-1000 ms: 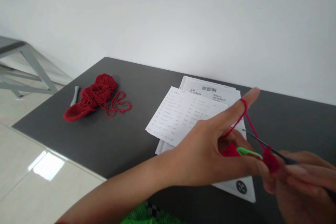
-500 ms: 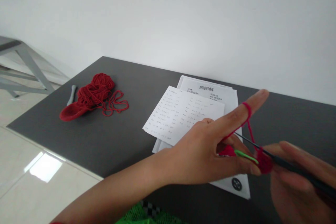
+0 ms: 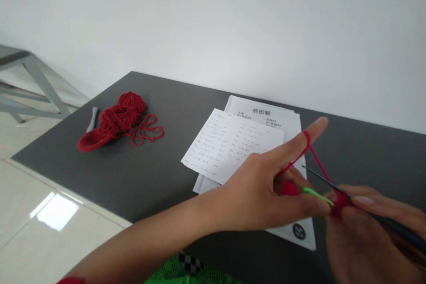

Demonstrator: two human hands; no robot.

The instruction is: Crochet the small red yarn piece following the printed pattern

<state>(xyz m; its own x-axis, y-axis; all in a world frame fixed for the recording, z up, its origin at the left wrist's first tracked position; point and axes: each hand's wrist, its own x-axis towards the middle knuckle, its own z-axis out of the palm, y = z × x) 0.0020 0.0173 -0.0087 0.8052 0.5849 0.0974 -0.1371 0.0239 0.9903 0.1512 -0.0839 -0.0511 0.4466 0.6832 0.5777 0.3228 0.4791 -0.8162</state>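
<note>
The right hand [image 3: 369, 239] is blurred and cut off at the lower right corner, so only its thumb and curled fingers can be made out; they are closed around a dark crochet hook [image 3: 362, 206] whose handle runs out of sight at the edge. The left hand [image 3: 266, 195] is clearer: its forefinger points up with red yarn [image 3: 314, 155] looped over it, while thumb and middle finger pinch a small red crochet piece [image 3: 339, 202], mostly hidden between the two hands above the near right of the worktop [image 3: 149, 177]. A green stitch marker [image 3: 316, 195] sticks out of that piece. The strand's far end cannot be traced. Under the hands lie printed sheets of paper [image 3: 233, 142], their small text too fine to read and the bottom part covered by the wrist. Far off to the left sits a loose heap of red yarn [image 3: 116, 120] with a grey tool [image 3: 92, 119] just beside it, half hidden. The worktop is dark grey, set against a plain white wall; pale glossy floor tiles [image 3: 49, 217] and a grey metal frame [image 3: 29, 84] show on the left.
</note>
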